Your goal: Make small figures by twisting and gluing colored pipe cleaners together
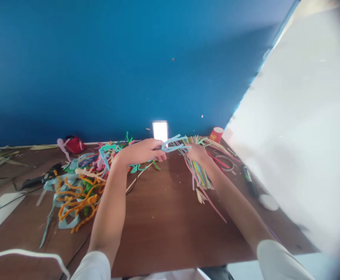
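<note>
My left hand [142, 151] is closed on light blue pipe cleaners [174, 144], bent with their loose ends pointing right. Those ends reach close to my right hand [197, 152], which rests over a bundle of straight pastel pipe cleaners [200, 173] in pink, green and yellow. The fingers of that hand are partly hidden among the strands, so its grip does not show clearly. Left of my left forearm lies a tangled heap of bent pipe cleaners [79, 202], with orange, blue, pink and green pieces.
A bright phone screen [160, 130] stands against the blue wall [129, 70]. On the brown table [164, 217] are a red paper cup [216, 135], a marker [250, 181], a white round lid [268, 202] and a black tool [41, 177] with a cable. A white cord [26, 252] crosses the lower left.
</note>
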Demonstrator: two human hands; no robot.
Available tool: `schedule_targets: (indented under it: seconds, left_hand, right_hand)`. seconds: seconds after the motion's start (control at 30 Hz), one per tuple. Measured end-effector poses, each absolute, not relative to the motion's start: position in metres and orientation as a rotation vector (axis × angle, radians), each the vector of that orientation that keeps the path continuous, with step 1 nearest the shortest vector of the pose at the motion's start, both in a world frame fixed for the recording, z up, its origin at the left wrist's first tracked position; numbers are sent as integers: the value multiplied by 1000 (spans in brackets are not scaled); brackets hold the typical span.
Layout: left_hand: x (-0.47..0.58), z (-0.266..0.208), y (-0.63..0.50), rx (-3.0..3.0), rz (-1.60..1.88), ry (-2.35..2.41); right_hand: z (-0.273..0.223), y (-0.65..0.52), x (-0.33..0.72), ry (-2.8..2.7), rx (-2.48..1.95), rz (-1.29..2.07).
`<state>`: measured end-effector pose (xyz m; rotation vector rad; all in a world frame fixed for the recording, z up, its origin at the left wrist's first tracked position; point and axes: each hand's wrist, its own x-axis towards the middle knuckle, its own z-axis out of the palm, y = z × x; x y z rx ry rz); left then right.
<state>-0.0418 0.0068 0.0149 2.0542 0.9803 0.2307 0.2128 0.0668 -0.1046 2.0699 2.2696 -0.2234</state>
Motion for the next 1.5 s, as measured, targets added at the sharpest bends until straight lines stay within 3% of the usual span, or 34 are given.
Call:
schedule_targets:
  seconds: [0.2, 0.53, 0.63, 0.8, 1.1, 1.3, 1.5]
  left_hand:
    - [-42, 17, 3, 2144, 107, 914]
    - [-43, 17, -5, 2216, 183, 885]
    - [-45, 19, -4, 2193, 171, 854]
    - [-53, 19, -2, 2369, 136, 1073]
    - [-37, 18, -11, 2353, 372, 1209]
    - [-25, 23, -14, 2172, 879, 1090]
    - [-27, 23, -16, 1977, 898, 1001]
  right_hand:
    - [-99, 66, 220, 2200, 2118, -220]
    - [-45, 44, 233, 2759, 2212, -198]
    - [-24, 23, 229, 3115, 2216, -479]
    - [-6, -9, 213, 3246, 2269, -793]
    - [-2, -30, 186, 3214, 1950, -809]
    - [-9, -27, 176, 3246, 1822, -816]
    - [-6, -25, 183, 3217, 1869, -921]
